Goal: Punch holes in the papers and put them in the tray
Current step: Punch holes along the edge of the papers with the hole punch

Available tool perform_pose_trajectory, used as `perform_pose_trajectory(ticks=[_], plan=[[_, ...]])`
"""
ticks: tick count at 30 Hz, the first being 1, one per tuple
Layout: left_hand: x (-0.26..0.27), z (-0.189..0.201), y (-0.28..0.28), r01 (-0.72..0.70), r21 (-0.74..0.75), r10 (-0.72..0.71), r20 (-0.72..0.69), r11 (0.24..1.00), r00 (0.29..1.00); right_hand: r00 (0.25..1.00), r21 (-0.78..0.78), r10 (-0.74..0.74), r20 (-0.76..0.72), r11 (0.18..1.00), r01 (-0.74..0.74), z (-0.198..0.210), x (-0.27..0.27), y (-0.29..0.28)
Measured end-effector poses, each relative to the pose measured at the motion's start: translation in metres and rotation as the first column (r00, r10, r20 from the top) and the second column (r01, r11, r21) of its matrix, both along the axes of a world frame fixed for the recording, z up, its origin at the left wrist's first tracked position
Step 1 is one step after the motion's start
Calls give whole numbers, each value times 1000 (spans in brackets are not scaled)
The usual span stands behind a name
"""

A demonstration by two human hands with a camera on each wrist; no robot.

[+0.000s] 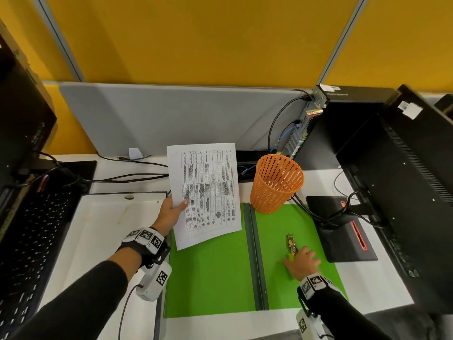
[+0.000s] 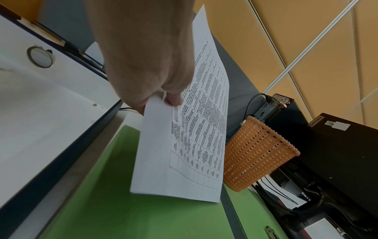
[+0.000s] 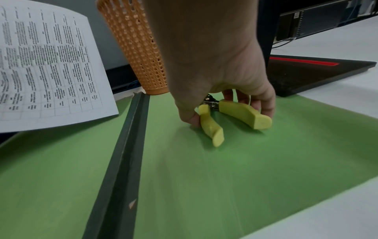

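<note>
— White printed paper (image 1: 204,192), a thin sheet ruled with a dense table of text: where is it?
— Held up off the table, over the far left part of the green folder (image 1: 213,273). It bows slightly in the left wrist view.
— What has hold of it?
— The left hand (image 1: 170,214). The thumb lies on the printed face at the sheet's left edge and the other fingers go behind it, so it is a pinch.
— And the right hand (image 1: 302,262)?
— Down on the right half of the folder, fingers curled over the hole punch (image 1: 291,244). In the right wrist view the thumb presses beside one yellow-green handle and the fingertips (image 3: 266,108) touch the outer side of the other, while the punch lies on the folder.
— What is the punch like?
— Plier-shaped: two chunky, smooth yellow-green handles spread apart, joined at a small shiny metal head pointing far.
— The folder?
— Flat, matte green, lying open, with a dark raised spine down its middle.
— Anything just beyond it?
— An orange basket (image 1: 277,184) of perforated plastic, tapered and round, standing on the folder's far edge to the right of the paper.
— Further out?
— A white tray (image 1: 103,217) with a dark rim to the left of the folder, a black keyboard (image 1: 31,231) at the far left, and a black monitor (image 1: 402,182) and cables at the right.
</note>
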State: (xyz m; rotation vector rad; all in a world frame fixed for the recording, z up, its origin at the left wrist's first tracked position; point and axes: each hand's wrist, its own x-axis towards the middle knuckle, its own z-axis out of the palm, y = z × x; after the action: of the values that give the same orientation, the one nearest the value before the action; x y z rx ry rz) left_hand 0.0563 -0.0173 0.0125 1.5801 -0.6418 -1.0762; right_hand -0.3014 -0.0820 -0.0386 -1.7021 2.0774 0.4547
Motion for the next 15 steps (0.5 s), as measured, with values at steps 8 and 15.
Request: perform_pose_trajectory(ticks=[8, 15], plan=[[8, 16, -4, -23, -15, 23, 5, 1000, 1000, 807, -39, -62, 587, 994, 105, 10, 46, 5], [23, 45, -12, -53, -64, 55, 25, 997, 998, 531, 64, -11, 847, 995, -81, 44, 140, 28]])
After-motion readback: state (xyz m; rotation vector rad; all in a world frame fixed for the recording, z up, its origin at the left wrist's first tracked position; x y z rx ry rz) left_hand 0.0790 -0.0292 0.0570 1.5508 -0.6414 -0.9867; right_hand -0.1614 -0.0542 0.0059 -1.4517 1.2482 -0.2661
